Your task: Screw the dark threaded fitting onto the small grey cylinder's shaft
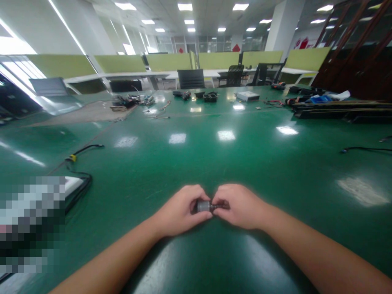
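Note:
Close to the front of the green table, my left hand (186, 210) is closed around a small grey metal cylinder (203, 206), thumb and fingers pressed on its sides. A thin dark shaft-like part (221, 206) sticks out of the cylinder's right end. My right hand (240, 206) pinches this dark part between thumb and fingers. The two hands almost meet at the fingertips. Both pieces lie roughly level and in line. What kind of thing they make up is too small to tell, and its ends are partly hidden by the fingers.
The shiny green table (147, 163) stretches far ahead. On the left lies a pixelated object beside a black cable (87, 181) with a yellow part. Another cable (367, 149) is at right. Farther back are tools, a white box (247, 96) and stacked dark bars (333, 110).

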### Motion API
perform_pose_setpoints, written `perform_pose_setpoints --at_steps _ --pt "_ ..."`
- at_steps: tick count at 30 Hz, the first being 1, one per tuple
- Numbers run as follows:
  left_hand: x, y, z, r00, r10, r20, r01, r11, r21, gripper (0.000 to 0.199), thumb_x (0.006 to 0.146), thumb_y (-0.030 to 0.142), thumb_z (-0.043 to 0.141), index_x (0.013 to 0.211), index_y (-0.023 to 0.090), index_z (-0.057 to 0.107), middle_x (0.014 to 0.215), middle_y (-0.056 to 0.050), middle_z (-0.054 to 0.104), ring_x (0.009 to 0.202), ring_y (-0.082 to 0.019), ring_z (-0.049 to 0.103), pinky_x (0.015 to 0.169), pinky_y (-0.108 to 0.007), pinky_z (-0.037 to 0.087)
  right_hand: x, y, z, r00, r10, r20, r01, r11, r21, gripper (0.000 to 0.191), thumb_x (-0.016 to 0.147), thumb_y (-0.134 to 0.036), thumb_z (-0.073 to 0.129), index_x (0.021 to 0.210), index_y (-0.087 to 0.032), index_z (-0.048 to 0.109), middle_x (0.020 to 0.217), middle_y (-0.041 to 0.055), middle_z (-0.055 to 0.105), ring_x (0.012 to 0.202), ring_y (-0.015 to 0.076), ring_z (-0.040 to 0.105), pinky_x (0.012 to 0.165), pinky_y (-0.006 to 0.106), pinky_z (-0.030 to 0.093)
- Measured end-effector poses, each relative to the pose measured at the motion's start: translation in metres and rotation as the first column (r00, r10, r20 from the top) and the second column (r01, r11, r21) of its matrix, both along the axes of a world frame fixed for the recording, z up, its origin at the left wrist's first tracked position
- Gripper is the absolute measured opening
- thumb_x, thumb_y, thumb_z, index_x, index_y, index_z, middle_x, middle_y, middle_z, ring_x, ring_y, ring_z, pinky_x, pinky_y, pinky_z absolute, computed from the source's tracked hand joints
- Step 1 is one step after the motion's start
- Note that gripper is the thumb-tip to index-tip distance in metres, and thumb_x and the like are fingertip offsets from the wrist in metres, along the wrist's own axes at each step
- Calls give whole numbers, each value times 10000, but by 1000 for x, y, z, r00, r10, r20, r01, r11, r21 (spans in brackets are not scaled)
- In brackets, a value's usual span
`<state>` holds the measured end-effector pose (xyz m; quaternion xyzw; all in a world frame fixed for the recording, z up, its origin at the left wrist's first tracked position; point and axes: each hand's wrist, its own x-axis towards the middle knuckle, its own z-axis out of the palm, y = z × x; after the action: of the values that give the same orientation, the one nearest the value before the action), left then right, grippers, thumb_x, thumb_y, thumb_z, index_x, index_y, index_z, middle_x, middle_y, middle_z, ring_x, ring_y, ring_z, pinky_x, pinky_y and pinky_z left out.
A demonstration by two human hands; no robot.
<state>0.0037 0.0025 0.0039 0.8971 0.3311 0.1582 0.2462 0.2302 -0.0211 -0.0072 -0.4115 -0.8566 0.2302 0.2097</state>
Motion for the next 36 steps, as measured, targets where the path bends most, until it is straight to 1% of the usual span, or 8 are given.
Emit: perform_pose_setpoints --at_steps 4,15,22,27,36 --pt "0 1 0 1000 -15 16 15 1000 -10 258 880 433 689 946 188 643 831 -10 619 762 -170 555 724 -283 388 2 0 1 1000 -3 -1 3 1000 -7 60 827 -220 722 883 -200 721 811 7 666 744 145 579 661 251 376" --pt "-1 0 -1 1000 1 -8 -1 1000 -10 246 876 408 699 950 185 629 852 -12 616 780 -176 558 743 -289 383 8 -1 3 1000 -19 10 19 1000 -24 46 812 -221 722 854 -205 709 804 -7 658 718 131 559 635 240 363" --pt "-2 1 -3 1000 -5 -13 5 1000 -9 248 870 397 710 975 189 625 859 -4 605 781 -174 551 743 -287 376 13 -1 10 999 -25 34 28 997 -79 65 789 -186 728 851 -195 709 787 -9 648 690 119 547 616 226 354" --pt "-2 0 -2 1000 -6 -16 6 1000 -9 230 867 368 717 976 188 626 854 -3 601 778 -172 550 747 -288 379 17 0 13 999 -17 28 20 994 -109 72 789 -179 727 858 -194 714 789 -9 646 683 115 545 613 222 358" --pt "-2 0 -2 1000 4 -13 -4 1000 -10 230 864 374 718 971 190 630 863 -4 613 775 -168 550 749 -285 384 22 1 12 999 -28 36 31 995 -90 66 788 -178 725 850 -200 714 785 -15 647 686 114 542 616 222 364"
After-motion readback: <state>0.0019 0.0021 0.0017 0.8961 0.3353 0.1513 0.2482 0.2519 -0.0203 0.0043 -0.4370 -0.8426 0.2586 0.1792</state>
